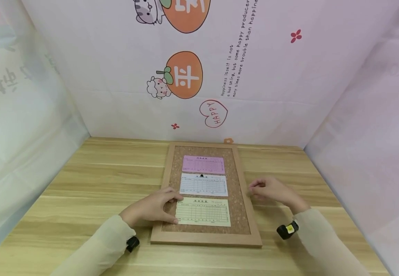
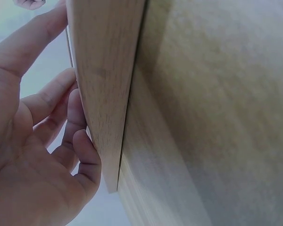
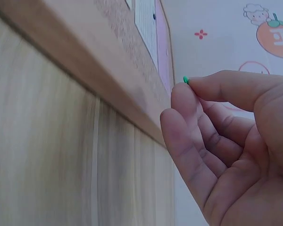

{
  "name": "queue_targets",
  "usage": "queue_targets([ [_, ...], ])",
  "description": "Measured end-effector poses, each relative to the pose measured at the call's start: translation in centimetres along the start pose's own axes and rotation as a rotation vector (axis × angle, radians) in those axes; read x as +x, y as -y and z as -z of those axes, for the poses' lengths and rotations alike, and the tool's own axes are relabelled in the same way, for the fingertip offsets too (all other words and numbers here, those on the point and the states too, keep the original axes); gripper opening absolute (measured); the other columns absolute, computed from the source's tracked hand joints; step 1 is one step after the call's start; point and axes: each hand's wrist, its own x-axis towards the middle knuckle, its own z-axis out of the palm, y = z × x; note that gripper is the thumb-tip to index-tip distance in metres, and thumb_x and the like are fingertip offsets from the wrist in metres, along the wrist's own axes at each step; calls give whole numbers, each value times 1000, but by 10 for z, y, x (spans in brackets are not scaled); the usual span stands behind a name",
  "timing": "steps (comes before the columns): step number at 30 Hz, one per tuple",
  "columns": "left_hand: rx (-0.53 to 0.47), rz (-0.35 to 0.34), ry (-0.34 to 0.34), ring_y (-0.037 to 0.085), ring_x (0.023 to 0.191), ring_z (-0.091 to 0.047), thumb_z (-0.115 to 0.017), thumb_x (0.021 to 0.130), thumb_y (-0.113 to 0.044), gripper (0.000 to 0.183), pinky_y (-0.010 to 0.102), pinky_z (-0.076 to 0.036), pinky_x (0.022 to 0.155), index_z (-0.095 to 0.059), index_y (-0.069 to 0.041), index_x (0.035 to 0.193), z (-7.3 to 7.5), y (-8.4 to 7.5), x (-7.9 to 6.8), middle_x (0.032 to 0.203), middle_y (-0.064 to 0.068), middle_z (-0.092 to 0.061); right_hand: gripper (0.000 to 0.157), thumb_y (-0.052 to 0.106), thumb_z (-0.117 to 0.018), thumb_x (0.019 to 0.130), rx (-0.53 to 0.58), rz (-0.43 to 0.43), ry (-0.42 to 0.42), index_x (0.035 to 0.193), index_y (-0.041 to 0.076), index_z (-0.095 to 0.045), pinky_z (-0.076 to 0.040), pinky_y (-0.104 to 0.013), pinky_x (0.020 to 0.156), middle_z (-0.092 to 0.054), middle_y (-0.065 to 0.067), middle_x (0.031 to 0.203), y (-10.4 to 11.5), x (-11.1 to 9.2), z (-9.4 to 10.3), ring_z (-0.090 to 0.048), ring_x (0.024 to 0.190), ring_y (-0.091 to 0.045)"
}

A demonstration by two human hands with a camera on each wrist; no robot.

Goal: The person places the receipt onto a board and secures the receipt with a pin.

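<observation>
A wood-framed corkboard (image 1: 239, 209) lies on the table with three printed slips in a column. Nearest is the yellow slip (image 1: 204, 212); my left hand (image 1: 152, 206) rests across the frame's left side, thumb and index fingertip on the slip's left corners. In the left wrist view, its other fingers bend against the frame's outer edge (image 2: 104, 70). Off the board's right side, my right hand (image 1: 275, 191) pinches a small green pushpin (image 3: 186, 80) between thumb and index finger. Above the yellow slip is the white slip (image 1: 203, 186), a black pushpin (image 1: 201, 176) at its top edge.
The pink slip (image 1: 203, 165) lies at the far end of the board. Wood-grain table (image 1: 116, 168) surrounds the board. A printed cloth (image 1: 261, 88) hangs behind it, with more cloth along both sides. Each wrist wears a black strap device (image 1: 287, 230).
</observation>
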Motion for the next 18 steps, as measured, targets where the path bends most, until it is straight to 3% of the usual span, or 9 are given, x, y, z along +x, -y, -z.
queue_targets([
  [9, -1, 4, -13, 21, 115, -54, -83, 82, -39, 69, 38, -47, 99, -58, -5, 136, 0, 1, 0, 129, 1, -53, 23, 15, -64, 98, -4, 13, 28, 109, -5, -71, -58, -35, 71, -68, -12, 90, 20, 20, -21, -65, 81, -21],
  [18, -3, 13, -12, 20, 115, -53, -83, 82, -39, 69, 37, -46, 100, -57, -6, 136, -2, 1, 0, 130, 0, -53, 22, 16, -64, 99, 16, 81, 128, 108, -3, -71, -58, -38, 71, -68, -12, 89, 34, 38, -44, -65, 80, -23],
])
